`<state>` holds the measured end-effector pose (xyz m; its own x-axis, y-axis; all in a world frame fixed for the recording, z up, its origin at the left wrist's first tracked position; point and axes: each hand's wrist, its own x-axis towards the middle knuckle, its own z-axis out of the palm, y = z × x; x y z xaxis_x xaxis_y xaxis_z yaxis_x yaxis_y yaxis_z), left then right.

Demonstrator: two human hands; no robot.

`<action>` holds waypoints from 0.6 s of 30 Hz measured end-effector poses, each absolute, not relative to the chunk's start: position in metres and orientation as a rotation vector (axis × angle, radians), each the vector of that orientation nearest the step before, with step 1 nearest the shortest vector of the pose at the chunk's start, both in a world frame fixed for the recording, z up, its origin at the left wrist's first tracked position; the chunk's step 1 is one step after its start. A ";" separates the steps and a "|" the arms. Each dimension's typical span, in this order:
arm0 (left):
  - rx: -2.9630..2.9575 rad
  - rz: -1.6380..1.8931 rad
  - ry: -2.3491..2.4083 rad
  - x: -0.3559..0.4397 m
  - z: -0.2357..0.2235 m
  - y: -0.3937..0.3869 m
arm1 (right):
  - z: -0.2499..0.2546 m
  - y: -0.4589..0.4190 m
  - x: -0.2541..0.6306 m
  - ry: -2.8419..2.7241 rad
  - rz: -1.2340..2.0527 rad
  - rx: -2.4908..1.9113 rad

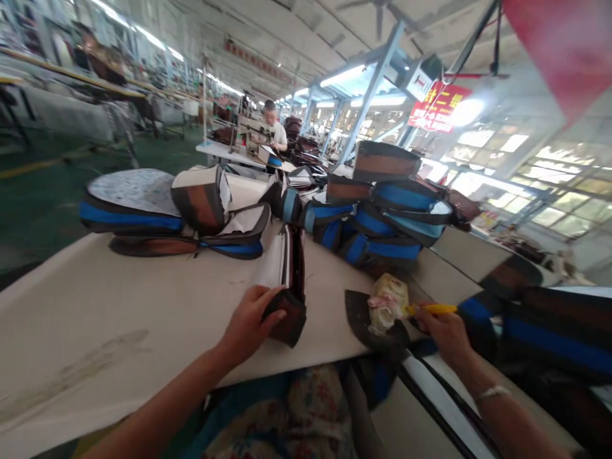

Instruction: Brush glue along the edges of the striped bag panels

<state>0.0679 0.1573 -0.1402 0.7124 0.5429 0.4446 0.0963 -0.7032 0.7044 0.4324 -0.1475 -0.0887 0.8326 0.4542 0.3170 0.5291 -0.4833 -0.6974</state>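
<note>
My left hand [251, 322] is closed on the near end of a dark brown and black bag piece [295, 268], thumb on top. The piece stands on edge on the pale table, its white lining facing left. Over to the right, my right hand [444, 331] grips a yellow-handled tool [438, 309]. Its tip points left at a messy, yellowish container [389, 293] with pink and white stuff at its front; I cannot make out the tip. Under and beside the container lies a dark flap [358, 315].
Blue, brown and black bag parts [382, 217] are piled at the back right, more [215, 217] at the back left. Others [559, 325] crowd the right side. Bare pale table [143, 299] spreads to my left. A person [276, 131] works at a farther table.
</note>
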 end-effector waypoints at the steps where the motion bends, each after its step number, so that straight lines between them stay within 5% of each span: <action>1: 2.261 0.860 0.507 0.066 -0.142 0.156 | -0.097 -0.143 0.441 -0.718 -0.083 -2.198; 18: 2.209 0.746 0.546 0.065 -0.144 0.160 | -0.166 -0.117 0.480 -0.913 -0.112 -2.542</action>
<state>0.0646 0.1604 -0.1441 0.7415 0.5764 0.3434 0.1534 -0.6439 0.7496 0.4796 -0.1174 -0.1655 0.7794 0.5876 0.2174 0.6226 -0.6882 -0.3725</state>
